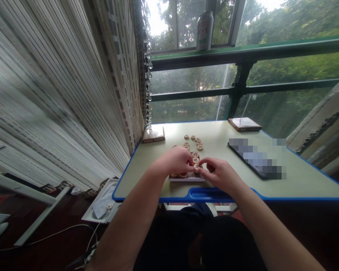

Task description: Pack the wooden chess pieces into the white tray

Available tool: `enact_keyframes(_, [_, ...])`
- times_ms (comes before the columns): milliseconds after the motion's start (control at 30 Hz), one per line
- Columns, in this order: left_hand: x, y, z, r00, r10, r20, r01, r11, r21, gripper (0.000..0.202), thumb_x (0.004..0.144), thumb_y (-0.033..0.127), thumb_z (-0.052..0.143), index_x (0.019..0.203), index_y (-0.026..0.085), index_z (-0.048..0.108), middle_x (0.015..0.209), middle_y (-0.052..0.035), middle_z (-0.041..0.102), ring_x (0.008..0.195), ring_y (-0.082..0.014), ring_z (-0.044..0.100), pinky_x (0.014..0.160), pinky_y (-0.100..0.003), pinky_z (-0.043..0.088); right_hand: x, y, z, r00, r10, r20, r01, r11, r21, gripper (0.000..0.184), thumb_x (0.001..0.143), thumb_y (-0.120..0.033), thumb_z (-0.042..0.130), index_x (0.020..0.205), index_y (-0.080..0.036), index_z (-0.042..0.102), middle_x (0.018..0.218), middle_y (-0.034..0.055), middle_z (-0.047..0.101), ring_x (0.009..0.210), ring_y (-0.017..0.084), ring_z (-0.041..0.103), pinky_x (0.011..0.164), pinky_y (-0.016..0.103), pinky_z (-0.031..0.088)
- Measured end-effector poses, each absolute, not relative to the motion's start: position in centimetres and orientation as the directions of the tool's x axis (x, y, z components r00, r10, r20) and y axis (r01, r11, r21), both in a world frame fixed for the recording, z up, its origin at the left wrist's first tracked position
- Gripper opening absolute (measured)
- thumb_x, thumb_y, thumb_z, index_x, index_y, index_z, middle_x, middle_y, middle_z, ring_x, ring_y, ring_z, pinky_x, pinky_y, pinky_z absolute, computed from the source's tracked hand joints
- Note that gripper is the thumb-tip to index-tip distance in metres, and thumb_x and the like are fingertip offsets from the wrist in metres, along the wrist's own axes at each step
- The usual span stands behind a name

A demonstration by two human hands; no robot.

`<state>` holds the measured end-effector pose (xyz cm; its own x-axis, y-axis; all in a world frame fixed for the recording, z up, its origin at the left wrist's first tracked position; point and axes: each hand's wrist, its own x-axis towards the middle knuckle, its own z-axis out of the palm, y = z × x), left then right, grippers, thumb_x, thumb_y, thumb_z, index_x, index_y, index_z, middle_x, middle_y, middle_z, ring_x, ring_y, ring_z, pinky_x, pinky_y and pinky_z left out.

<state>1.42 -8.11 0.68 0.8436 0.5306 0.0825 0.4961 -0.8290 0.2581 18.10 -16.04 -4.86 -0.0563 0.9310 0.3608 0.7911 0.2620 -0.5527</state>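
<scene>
A xiangqi piece (197, 166) sits at the near right of a shallow open box (187, 180), by the near edge of the table (217, 141). The right hand (222, 174) has its thumb and index finger pinched narrowly on that piece, from the right. The left hand (176, 160) reaches over the box from the left, fingers curled down just beside the same piece; whether it grips anything cannot be told, its fingertips being partly hidden.

Two further character-marked pieces (196, 155) lie in line beyond, along the box's right side. More show at its near left, below the left hand. Loose pieces (200, 147) are scattered on the tabletop on the far side.

To the right lies a dark-edged flat device (252, 161), its face obscured by pixelation. Flat boxes stand at the far left (153, 134) and far right (245, 124) of the table. Beyond, a drink can (205, 31) stands upright on a green window rail (274, 47). A striped curtain (73, 75) hangs at left.
</scene>
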Motion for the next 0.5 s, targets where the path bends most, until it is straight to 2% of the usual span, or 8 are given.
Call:
enact_keyframes(233, [1.0, -8.0, 0.9, 0.847, 0.513, 0.138, 0.450, -0.831, 0.326, 0.026, 0.071, 0.038, 0.058, 0.067, 0.015, 0.070, 0.054, -0.0005, 0.060, 0.049, -0.0076, 0.045, 0.050, -0.020, 0.030, 18.2, -16.0, -4.9, -0.035, 0.923, 0.383, 0.782, 0.264, -0.565, 0.025, 0.078, -0.039, 0.051, 0.088, -0.021, 0.065, 0.058, -0.0019, 0.049, 0.054, 0.013, 0.045, 0.053, 0.024, 0.032])
enact_keyframes(400, [0.6, -7.1, 0.9, 0.690, 0.587, 0.422, 0.491, -0.809, 0.323, 0.031, 0.078, 0.031, 0.048, 0.058, 0.011, 0.063, 0.048, 0.0021, 0.049, 0.048, -0.0061, 0.039, 0.049, -0.020, 0.027, 18.3, -15.9, -5.0, -0.010, 0.919, 0.394, 0.774, 0.256, -0.579, 0.025, 0.077, -0.037, 0.051, 0.089, -0.020, 0.065, 0.057, -0.0022, 0.050, 0.053, 0.013, 0.045, 0.053, 0.024, 0.033])
enact_keyframes(500, [0.3, -5.8, 0.4, 0.531, 0.674, 0.514, 0.602, -0.727, 0.331, 0.039, 0.080, 0.035, 0.045, 0.052, 0.012, 0.059, 0.044, 0.0022, 0.045, 0.046, -0.0069, 0.038, 0.049, -0.022, 0.027, 18.3, -15.9, -5.0, -0.005, 0.921, 0.389, 0.767, 0.253, -0.590, 0.025, 0.077, -0.037, 0.051, 0.087, -0.020, 0.065, 0.057, -0.0021, 0.050, 0.054, 0.013, 0.045, 0.054, 0.024, 0.034])
